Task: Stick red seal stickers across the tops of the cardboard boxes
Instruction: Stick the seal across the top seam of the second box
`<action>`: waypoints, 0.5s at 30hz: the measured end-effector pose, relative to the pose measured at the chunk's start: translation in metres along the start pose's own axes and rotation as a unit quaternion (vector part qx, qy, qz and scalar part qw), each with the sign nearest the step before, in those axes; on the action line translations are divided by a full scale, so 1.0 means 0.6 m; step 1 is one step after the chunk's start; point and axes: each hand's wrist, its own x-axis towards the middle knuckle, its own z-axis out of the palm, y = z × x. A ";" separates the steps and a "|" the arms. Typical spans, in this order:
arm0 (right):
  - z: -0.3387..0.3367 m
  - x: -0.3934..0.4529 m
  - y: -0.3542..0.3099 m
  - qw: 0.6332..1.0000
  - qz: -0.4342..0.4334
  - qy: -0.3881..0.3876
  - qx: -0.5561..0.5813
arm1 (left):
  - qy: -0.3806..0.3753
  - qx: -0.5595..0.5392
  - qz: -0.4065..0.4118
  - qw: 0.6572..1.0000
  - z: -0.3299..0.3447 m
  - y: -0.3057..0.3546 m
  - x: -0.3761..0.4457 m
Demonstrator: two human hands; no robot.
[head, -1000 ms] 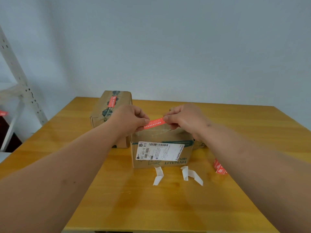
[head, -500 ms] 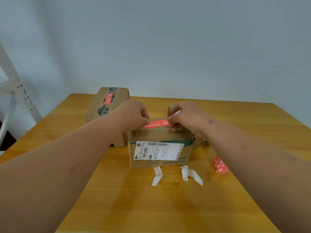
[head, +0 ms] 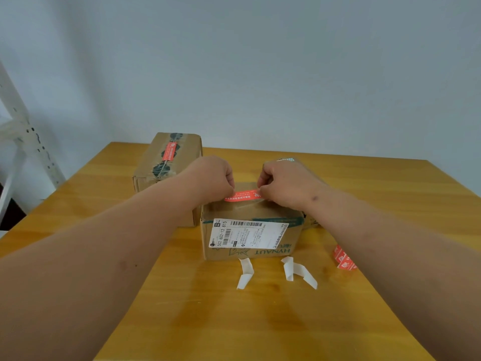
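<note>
both hands are pinching the ends of one red seal sticker [head: 243, 196], left hand [head: 212, 178] on its left end and right hand [head: 283, 185] on its right end, fingers curled in tight. holding it by both tips like that looks like a way to keep the strip stretched flat so it doesn't fold onto itself, and so it can be lined up before it grabs the cardboard.

the sticker sits right between the two hands, low over the top of the near box [head: 251, 230], the one with the white shipping label [head: 247, 234] facing the person. can't really tell if it's fully touching the top or just hovering over it.

past the left hand there's a second box [head: 166, 162] with a red seal [head: 169, 151] on its top, so i'd guess that one's done. below the hands on the wooden table [head: 234, 321] are curled white backing strips [head: 244, 273], tossed close by. under the right forearm there's a little stack of spare red stickers [head: 343, 260], handy for whichever box comes next.

next bit is probably just pressing it down along its length.
</note>
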 end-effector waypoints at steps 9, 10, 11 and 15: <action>-0.001 0.005 -0.013 0.997 -0.015 -0.010 -0.078 | 0.000 0.048 -0.006 0.999 0.002 0.009 0.000; -0.002 0.005 -0.014 0.997 -0.014 -0.012 -0.078 | -0.002 0.048 -0.006 0.999 0.002 0.009 0.001; -0.003 0.005 -0.015 0.997 -0.013 -0.015 -0.077 | -0.003 0.048 -0.005 0.999 0.002 0.009 0.002; -0.007 0.008 -0.014 0.996 -0.006 -0.021 -0.081 | -0.004 0.046 -0.002 0.999 0.002 0.008 0.005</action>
